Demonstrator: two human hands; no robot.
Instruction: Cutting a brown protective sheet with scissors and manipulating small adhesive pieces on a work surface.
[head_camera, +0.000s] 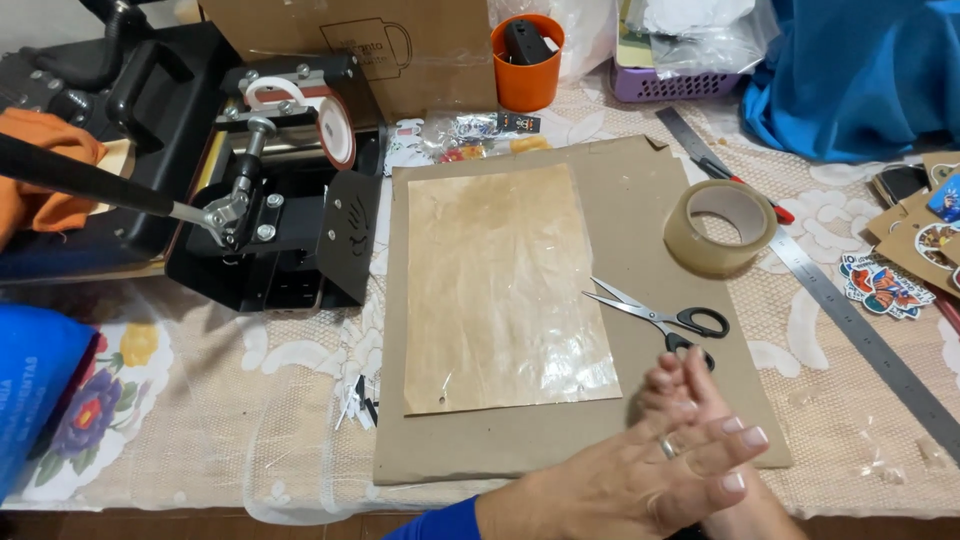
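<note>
My left hand (640, 470) reaches in from the bottom in a blue sleeve, palm pressed against my right hand (685, 385), whose fingers show just behind it. Both hands hold nothing and hover over the front right corner of a brown cardboard sheet (660, 230). A stained translucent paper sheet (505, 290) lies on the cardboard. Black-handled scissors (655, 317) lie just beyond my fingertips, shut. A roll of clear tape (720, 228) stands further back on the cardboard.
A black mug heat press (270, 190) with a long lever sits at the left. An orange cup (527, 62), a steel ruler (850, 320), stickers (885, 288), a blue cloth (860, 70), a lilac basket (670, 80) and a cardboard box (400, 50) ring the lace-covered table (250, 420).
</note>
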